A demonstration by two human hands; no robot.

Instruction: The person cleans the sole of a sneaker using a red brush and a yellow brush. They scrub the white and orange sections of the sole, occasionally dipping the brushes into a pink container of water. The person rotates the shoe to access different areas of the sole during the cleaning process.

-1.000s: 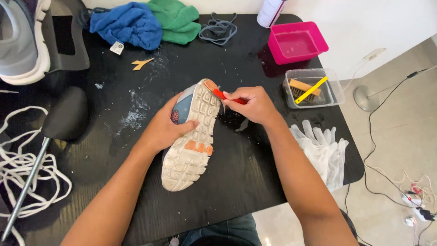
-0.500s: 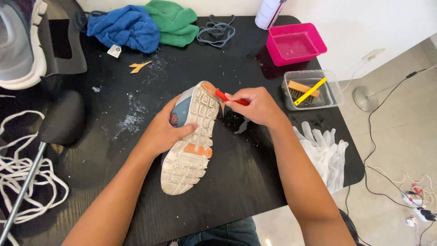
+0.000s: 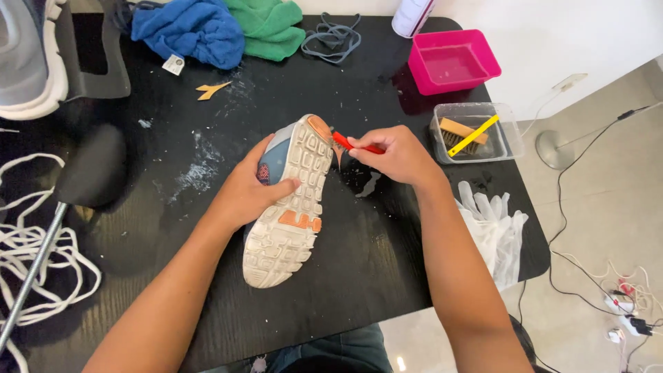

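Between both hands, a sneaker (image 3: 290, 200) shows its dirty white-and-orange sole, toe pointing away. Left hand (image 3: 250, 193) fingers clamp it; right hand (image 3: 394, 155) fingers pinch a red tool (image 3: 345, 141).

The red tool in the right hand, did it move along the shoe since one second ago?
No clear move. The red tool in the right hand stays at the toe end of the shoe, about as far from the clear box as before.
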